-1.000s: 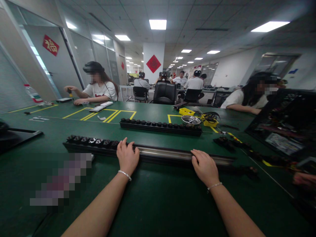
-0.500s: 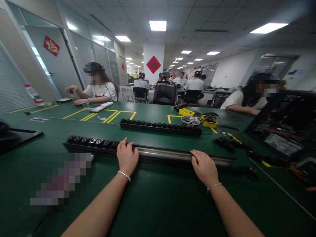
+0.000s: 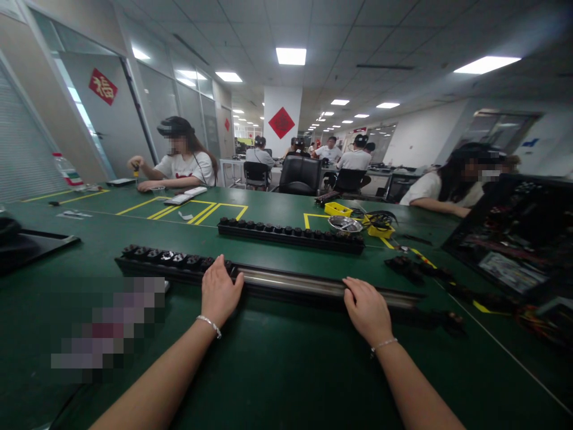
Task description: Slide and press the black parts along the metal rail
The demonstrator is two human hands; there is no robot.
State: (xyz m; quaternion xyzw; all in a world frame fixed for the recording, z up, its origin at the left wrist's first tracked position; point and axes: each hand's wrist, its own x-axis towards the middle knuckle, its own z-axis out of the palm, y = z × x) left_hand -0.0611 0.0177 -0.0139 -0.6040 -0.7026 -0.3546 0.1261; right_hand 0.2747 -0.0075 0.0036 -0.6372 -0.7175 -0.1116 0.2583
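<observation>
The fingers of our left hand [image 3: 221, 294] are nearly straight, with the thumb out to the side, and they lie on the long black channel [image 3: 290, 281]. The fingers of our right hand [image 3: 369, 307] bend a little over its near edge. We cannot tell if either hand grips it or just rests on it.

The channel sits on the green counter [image 3: 286, 370], right in front of us, under our fingertips, and it sticks out past both hands. It runs left to right across us, and its right end looks a bit closer to us.

A row of black parts [image 3: 165, 255] fills its left side and stops just past our left hand, so that hand is nearer to them. Our right hand is by the bare, shiny part. A second black strip [image 3: 290, 236] lies behind, pointing nearly the same way.
</observation>
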